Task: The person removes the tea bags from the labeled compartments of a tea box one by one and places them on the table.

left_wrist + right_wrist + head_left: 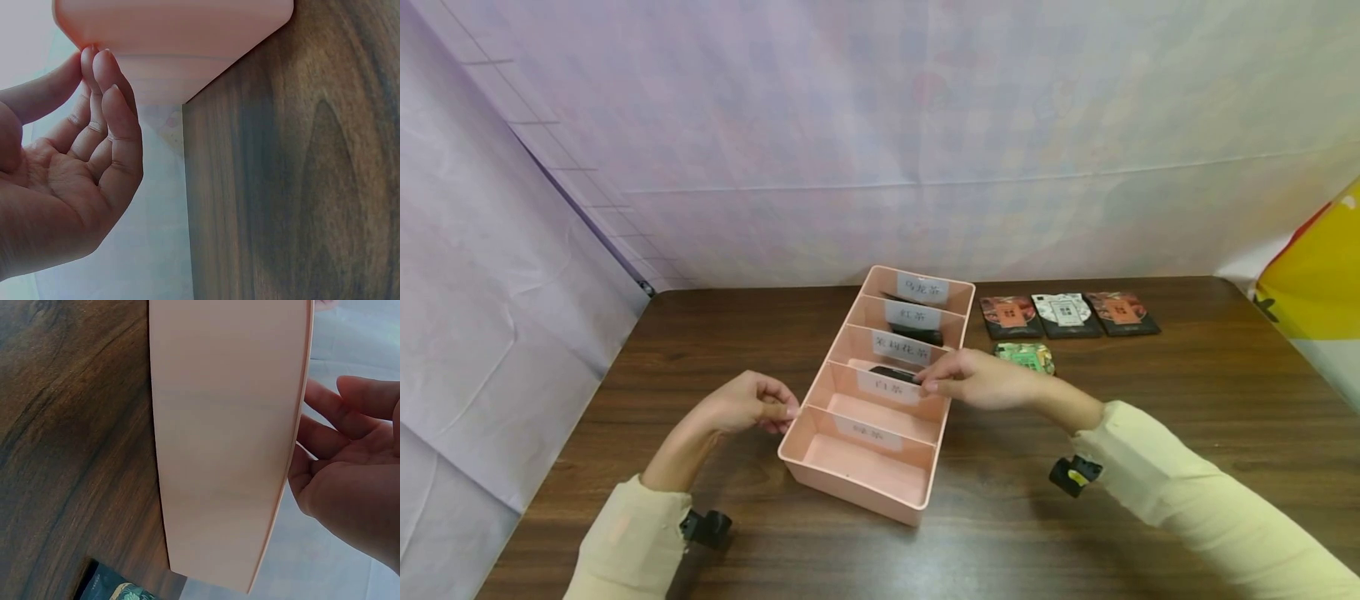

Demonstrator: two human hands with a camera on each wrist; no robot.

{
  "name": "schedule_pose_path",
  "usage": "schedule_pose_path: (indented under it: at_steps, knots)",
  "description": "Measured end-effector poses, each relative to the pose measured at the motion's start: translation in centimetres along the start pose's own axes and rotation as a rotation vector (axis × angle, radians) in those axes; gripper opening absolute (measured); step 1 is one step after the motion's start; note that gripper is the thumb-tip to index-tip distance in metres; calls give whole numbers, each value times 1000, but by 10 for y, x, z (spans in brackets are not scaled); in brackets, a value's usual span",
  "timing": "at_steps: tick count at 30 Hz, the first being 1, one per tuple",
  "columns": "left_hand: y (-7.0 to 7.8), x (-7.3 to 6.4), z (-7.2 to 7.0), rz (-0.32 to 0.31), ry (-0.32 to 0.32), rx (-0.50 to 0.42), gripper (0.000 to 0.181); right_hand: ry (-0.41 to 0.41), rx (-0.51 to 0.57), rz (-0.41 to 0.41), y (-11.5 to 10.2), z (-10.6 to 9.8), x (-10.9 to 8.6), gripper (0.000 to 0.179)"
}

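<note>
A long pink divided box (857,492) stands on the table, with handwritten paper labels inside its compartments. At its front left side, my left hand (751,403) pinches the rim between thumb and fingertips; in the left wrist view the fingertips meet at the box's edge. My right hand (988,379) reaches over the right rim into the middle compartment. Its thumb and fingers pinch the right end of a dark tea packet (893,375), mostly sunk behind the divider. In the right wrist view the box's side wall (225,437) hides those fingertips and the packet.
Dark tea packets stand in the two rear compartments, one of them a tea packet (917,335). To the box's right lie an orange-labelled packet (1011,317), a white-topped packet (1065,315), another orange-labelled packet (1122,313) and a green packet (1026,357). A curtain (880,167) hangs behind the table.
</note>
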State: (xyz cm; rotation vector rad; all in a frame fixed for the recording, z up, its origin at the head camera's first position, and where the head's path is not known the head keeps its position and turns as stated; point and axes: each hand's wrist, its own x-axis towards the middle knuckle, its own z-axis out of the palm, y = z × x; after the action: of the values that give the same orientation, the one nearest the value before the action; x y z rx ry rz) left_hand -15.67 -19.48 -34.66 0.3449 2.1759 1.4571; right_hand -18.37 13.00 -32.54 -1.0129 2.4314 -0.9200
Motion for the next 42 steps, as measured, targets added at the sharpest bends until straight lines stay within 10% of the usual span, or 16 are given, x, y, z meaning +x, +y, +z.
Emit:
schedule_pose_path:
  at_steps: [42]
  knots:
    - [3, -1, 1, -15, 13, 3, 14, 29, 70, -28, -2, -4, -4, 20]
